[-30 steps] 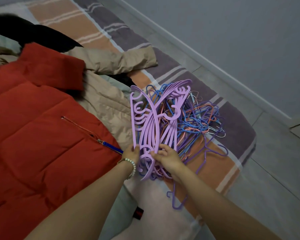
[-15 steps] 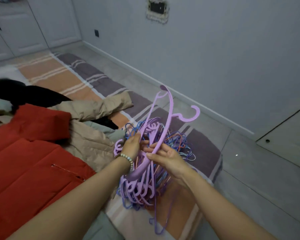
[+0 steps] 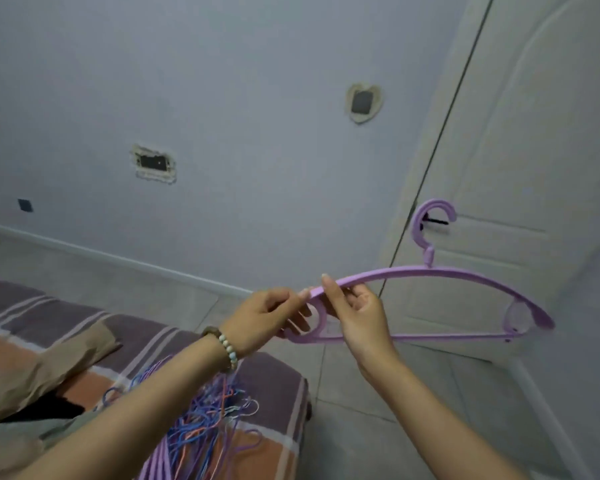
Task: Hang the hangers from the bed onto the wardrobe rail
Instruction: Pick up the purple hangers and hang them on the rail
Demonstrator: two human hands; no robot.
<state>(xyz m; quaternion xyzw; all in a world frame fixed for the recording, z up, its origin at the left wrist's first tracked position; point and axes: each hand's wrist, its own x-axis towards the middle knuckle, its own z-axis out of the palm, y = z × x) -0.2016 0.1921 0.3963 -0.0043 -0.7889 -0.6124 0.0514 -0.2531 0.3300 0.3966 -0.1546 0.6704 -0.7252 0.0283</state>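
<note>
A purple plastic hanger (image 3: 440,271) is held up in the air, hook pointing up, in front of a white door. My left hand (image 3: 267,317), with a bead bracelet on the wrist, grips the hanger's left end. My right hand (image 3: 359,310) pinches the same end just beside it. Below my arms, a tangled pile of blue, orange and purple wire hangers (image 3: 201,420) lies on the striped bed (image 3: 274,379). No wardrobe rail is in view.
A white panelled door (image 3: 520,150) with a dark handle stands at the right. A beige garment (image 3: 45,362) lies on the bed at the left. The grey wall (image 3: 222,98) has open socket holes. Tiled floor (image 3: 357,420) runs between bed and door.
Both hands lifted one purple hanger out of the pile and raised it to the right. The view swung up from the bed toward the wall and door.
</note>
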